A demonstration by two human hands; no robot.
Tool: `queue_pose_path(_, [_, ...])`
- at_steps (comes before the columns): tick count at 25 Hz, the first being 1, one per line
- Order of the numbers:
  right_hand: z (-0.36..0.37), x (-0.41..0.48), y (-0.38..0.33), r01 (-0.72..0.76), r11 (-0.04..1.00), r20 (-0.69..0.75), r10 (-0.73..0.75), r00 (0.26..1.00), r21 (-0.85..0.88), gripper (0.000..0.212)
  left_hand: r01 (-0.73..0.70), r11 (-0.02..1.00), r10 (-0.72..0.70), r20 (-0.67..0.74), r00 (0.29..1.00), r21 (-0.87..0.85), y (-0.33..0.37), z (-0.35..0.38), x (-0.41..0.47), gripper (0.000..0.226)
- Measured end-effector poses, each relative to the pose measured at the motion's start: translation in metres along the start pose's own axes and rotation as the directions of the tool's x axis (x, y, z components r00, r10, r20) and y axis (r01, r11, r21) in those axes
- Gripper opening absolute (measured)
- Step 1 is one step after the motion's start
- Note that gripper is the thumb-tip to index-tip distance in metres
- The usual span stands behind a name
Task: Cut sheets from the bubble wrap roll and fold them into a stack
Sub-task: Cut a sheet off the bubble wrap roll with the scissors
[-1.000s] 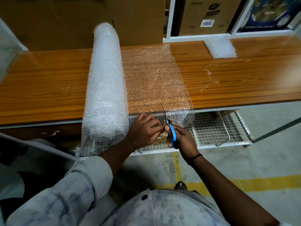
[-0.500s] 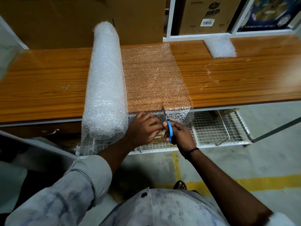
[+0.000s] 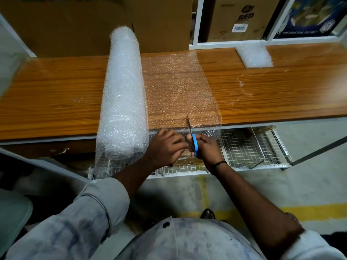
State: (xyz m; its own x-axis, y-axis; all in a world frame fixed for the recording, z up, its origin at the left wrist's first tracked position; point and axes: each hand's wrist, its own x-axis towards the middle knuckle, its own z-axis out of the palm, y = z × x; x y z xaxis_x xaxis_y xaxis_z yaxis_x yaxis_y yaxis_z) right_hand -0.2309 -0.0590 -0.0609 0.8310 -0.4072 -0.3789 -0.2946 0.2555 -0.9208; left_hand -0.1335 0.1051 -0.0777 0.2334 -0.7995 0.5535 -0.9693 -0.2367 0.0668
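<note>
Table (image 3: 56, 94): long wooden top, its front edge toward the person.

Roll (image 3: 123, 94): lies on the table with its long axis running straight away from the person; the near end overhangs the front edge.

Sheet (image 3: 178, 87): unrolled flat to the right of the roll, with its near margin hanging over the table edge.

Stack (image 3: 254, 55): folded pieces at the far right, well apart from the work.

Left hand (image 3: 165, 147): just beside the roll, fingers curled on the hanging margin.

Right hand (image 3: 206, 147): closed round the handles of the scissors (image 3: 194, 145).

Blades: point away from the person, parallel to the roll, and have entered the sheet at the table edge.

Judgement: the cut must run near to far along that axis. The right hand drives it, and the left holds the roll side taut.
</note>
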Motion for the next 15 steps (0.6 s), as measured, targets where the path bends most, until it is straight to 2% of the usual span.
queue_pose_path(12, [0.009, 0.019, -0.011, 0.009, 0.994, -0.024, -0.012, 1.000, -0.107, 0.022, -0.014, 1.000, 0.014, -0.033, 0.999, -0.009, -0.002, 0.003, -0.001, 0.008])
queue_pose_path(15, [0.007, 0.019, -0.010, 0.010, 0.996, -0.023, -0.012, 1.000, -0.083, 0.016, 0.101, 0.994, -0.104, -0.060, 0.993, -0.048, -0.004, 0.004, -0.002, 0.011])
